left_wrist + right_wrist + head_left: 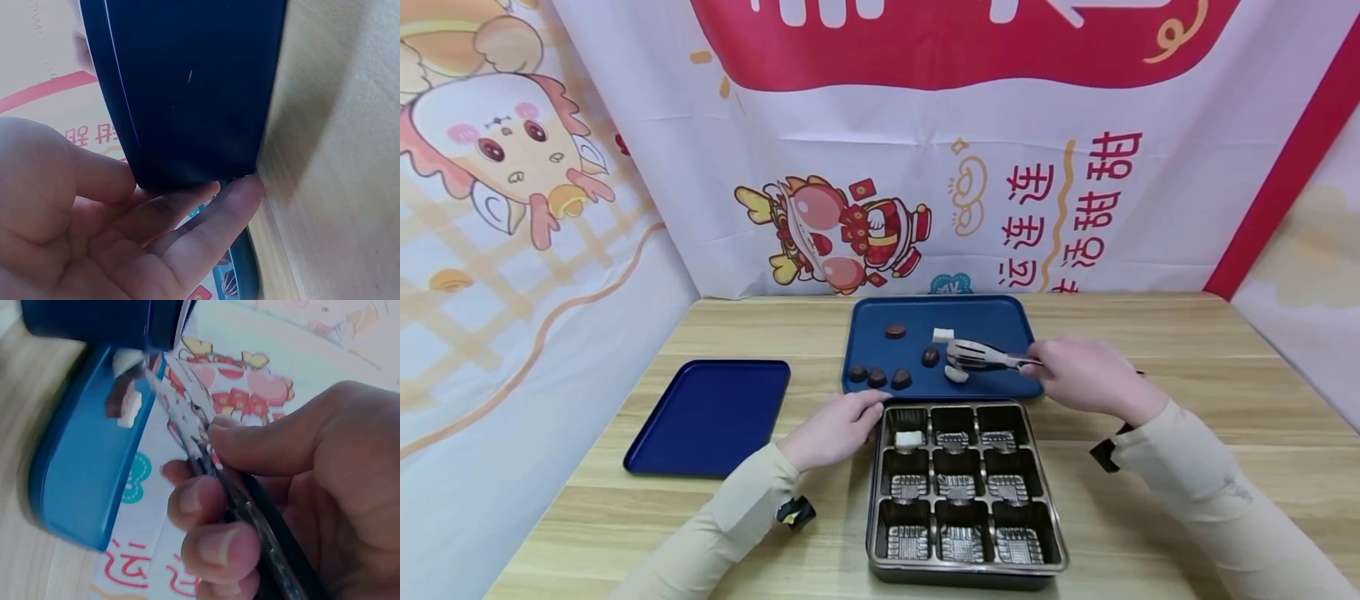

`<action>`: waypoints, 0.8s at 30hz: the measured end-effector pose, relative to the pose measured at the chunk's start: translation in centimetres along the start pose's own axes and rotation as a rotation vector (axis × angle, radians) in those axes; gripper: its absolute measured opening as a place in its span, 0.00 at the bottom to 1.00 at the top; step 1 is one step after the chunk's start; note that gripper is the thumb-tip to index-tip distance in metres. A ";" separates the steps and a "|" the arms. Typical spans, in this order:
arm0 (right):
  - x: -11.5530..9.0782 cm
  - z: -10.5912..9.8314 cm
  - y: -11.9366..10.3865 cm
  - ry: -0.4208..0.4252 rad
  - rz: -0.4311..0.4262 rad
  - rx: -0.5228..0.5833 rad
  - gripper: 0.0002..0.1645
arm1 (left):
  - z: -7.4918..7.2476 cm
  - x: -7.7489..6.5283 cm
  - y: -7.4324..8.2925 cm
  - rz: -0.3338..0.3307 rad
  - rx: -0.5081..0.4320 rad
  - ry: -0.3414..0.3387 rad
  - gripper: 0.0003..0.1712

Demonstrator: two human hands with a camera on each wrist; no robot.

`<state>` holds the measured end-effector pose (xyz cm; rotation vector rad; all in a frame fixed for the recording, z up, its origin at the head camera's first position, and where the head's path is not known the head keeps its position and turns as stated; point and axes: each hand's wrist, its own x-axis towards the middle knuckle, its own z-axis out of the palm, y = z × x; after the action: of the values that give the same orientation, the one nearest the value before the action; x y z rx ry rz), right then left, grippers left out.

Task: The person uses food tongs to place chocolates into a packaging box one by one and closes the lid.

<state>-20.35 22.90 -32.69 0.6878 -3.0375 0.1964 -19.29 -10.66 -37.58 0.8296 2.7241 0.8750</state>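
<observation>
My right hand (1082,375) grips metal tongs (985,356) over a blue tray (1000,312). The tong tips are right at a white, rounded chocolate (956,374); I cannot tell whether they pinch it. Around it lie a white block-shaped chocolate (943,335), a dark round chocolate (930,357) and a brown oval chocolate (895,331). At the far left corner of a box with a compartment insert (967,571), my left hand (838,429) touches the box's side (194,112) with fairly straight fingers (225,219). One white piece (909,439) lies in the box's far left compartment.
Several dark chocolates (901,378) sit along the blue tray's near left edge. A darker blue tray (707,417) lies to the left on the wooden table (1172,350). Behind the table hangs a printed cloth (880,133).
</observation>
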 end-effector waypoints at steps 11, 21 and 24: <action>-0.3 0.6 -1.7 0.221 -0.207 -0.251 0.21 | -0.2 0.0 0.1 -0.017 -0.019 -0.016 0.22; -0.1 1.4 -1.8 0.272 -0.250 -0.391 0.19 | -0.2 0.0 0.1 -0.021 -0.021 -0.022 0.22; 0.0 1.7 -1.7 0.287 -0.242 -0.408 0.17 | -0.2 0.1 0.1 -0.024 -0.019 -0.023 0.22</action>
<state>-19.61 21.19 -34.17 0.8875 -2.5749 -0.2945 -19.37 -10.67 -37.36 0.7970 2.6955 0.8795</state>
